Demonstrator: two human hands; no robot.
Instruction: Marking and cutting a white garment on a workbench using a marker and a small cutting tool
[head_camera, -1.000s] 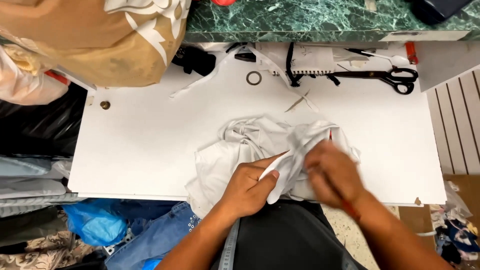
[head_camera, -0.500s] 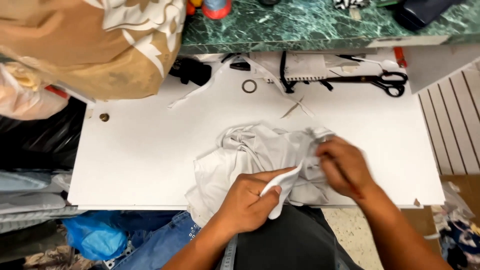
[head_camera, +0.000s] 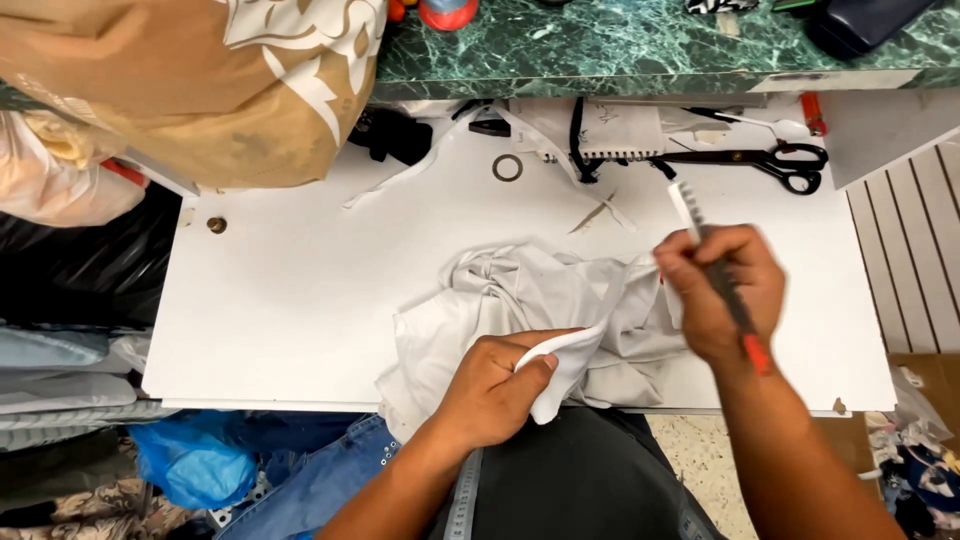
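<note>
Cloth: a crumpled pale grey cloth (head_camera: 520, 310) lies at the near edge of the white table (head_camera: 300, 290), one corner hanging over that edge.
Left hand: the left hand (head_camera: 490, 390) sits at the cloth's near side, fingers clenched on a folded white flap of it.
Right hand: the right hand (head_camera: 720, 290) is raised at the cloth's right side, fingers closed round a thin dark tool with a red end (head_camera: 735, 310) and pinching the cloth's edge.
Open room: bare table stretches left of the cloth; beyond it lie a ring (head_camera: 507, 168) and black scissors (head_camera: 770, 160).
Change: half a second ago the right hand lay low on the cloth; now it has lifted up and outward, pulling the cloth's edge with it.
Textures: soft, creased cloth; smooth flat table; green marbled ledge (head_camera: 640, 45) behind the cloth.
</note>
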